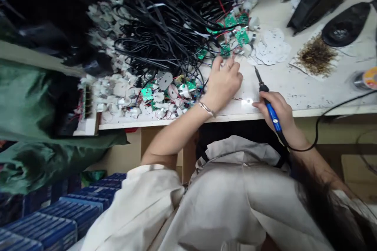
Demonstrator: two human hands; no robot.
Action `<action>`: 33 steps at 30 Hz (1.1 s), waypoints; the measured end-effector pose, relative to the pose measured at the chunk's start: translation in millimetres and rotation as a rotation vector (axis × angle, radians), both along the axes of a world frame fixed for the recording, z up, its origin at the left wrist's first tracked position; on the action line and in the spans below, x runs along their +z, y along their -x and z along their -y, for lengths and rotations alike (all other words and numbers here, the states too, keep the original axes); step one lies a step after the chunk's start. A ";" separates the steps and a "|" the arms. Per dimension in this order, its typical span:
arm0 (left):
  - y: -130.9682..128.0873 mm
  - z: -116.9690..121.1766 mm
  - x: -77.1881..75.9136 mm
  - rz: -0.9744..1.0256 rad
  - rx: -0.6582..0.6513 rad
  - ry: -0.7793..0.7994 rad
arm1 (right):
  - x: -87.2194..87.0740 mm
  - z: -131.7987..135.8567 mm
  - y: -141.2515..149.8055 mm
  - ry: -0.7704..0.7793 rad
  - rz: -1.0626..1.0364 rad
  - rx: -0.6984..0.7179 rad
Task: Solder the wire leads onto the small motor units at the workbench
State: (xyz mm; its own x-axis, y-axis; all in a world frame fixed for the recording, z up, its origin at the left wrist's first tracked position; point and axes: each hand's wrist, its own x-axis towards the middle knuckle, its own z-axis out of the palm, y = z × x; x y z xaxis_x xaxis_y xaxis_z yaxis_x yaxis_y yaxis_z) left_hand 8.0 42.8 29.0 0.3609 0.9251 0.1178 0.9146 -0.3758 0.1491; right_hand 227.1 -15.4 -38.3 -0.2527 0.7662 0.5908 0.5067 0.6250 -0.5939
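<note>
My right hand (281,111) holds a soldering iron (272,115) by its blue handle, the metal tip pointing up and away over the white worktop. Beside the thumb of that hand lies a small whitish piece (249,102), with a thin wire running left from it. My left hand (224,84) is over the right edge of the parts pile, fingers bent down; what is under the fingertips is hidden. Just beyond those fingers are green circuit boards (242,37) with red and black wires and a white round part (246,50).
Black cables (165,35) heap up at the back left. Small white parts (163,106) lie along the front edge. To the right are white paper pieces (272,47), a brown crumbly heap (316,57), a black spoon-shaped holder (346,23) and a solder spool (369,78). The iron's cord (318,125) trails right.
</note>
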 end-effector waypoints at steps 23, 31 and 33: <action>20.0 -80.8 -4.4 0.894 0.211 0.410 | -4.1 -46.1 -88.0 0.204 -0.698 -0.604; 11.4 -70.2 7.1 1.082 0.177 0.002 | -4.6 -45.6 -87.1 0.228 -0.652 -0.612; 7.3 -54.9 13.8 1.045 0.128 -0.052 | -4.2 -46.7 -87.7 0.241 -0.647 -0.605</action>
